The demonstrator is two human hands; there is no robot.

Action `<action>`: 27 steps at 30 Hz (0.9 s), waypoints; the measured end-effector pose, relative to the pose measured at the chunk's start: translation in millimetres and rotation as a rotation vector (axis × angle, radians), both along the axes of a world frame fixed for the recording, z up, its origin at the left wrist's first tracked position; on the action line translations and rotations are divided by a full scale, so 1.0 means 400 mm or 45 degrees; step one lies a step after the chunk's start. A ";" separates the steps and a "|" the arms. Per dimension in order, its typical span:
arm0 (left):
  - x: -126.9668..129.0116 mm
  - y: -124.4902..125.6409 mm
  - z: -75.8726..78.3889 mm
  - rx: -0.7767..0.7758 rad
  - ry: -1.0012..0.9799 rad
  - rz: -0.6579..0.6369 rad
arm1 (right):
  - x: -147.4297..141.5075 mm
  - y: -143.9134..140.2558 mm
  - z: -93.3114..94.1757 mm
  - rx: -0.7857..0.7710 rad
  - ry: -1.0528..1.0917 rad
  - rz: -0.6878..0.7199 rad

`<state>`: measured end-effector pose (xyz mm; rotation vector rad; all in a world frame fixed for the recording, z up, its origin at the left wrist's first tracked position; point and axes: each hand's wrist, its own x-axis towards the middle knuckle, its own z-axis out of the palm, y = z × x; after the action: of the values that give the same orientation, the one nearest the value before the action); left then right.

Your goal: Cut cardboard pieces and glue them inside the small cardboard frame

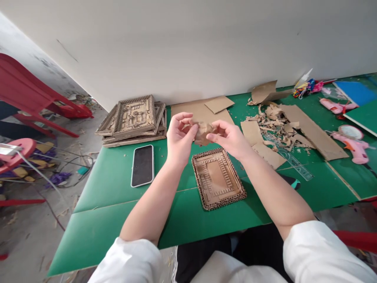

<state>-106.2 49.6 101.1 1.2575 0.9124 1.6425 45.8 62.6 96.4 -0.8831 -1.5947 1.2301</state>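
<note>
Between my two hands is a small crumpled piece of brown cardboard paper, raised above the table. My left hand pinches its left edge between thumb and fingers. On the other side, my right hand grips the right edge, the thumb in front. Just below and nearer to me lies a rectangular cardboard frame with a corrugated rim and short ridged strips around a plain middle. The far side of the crumpled piece is hidden from me.
A phone lies left of the frame. Behind it is a stack of decorated cardboard frames. To the right are torn cardboard scraps, a clear ruler, a cutter and pink glue guns. A white wall stands behind.
</note>
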 end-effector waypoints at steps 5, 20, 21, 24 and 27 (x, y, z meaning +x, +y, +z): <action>0.026 -0.011 -0.018 0.020 0.129 -0.052 | -0.016 -0.008 -0.004 0.080 0.014 -0.182; 0.027 -0.012 -0.025 -0.134 0.341 -0.315 | 0.006 -0.007 0.004 0.071 0.052 -0.532; 0.029 -0.011 -0.027 -0.144 0.363 -0.347 | 0.009 -0.007 0.005 0.081 0.040 -0.535; 0.030 -0.008 -0.030 -0.170 0.392 -0.473 | 0.009 -0.007 0.005 0.085 0.035 -0.525; 0.021 -0.007 -0.025 -0.207 0.333 -0.528 | 0.009 -0.003 0.004 0.066 0.068 -0.576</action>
<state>-97.7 46.8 91.1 1.4548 0.8502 1.0781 49.4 61.4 97.9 -1.0949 -1.2852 0.8800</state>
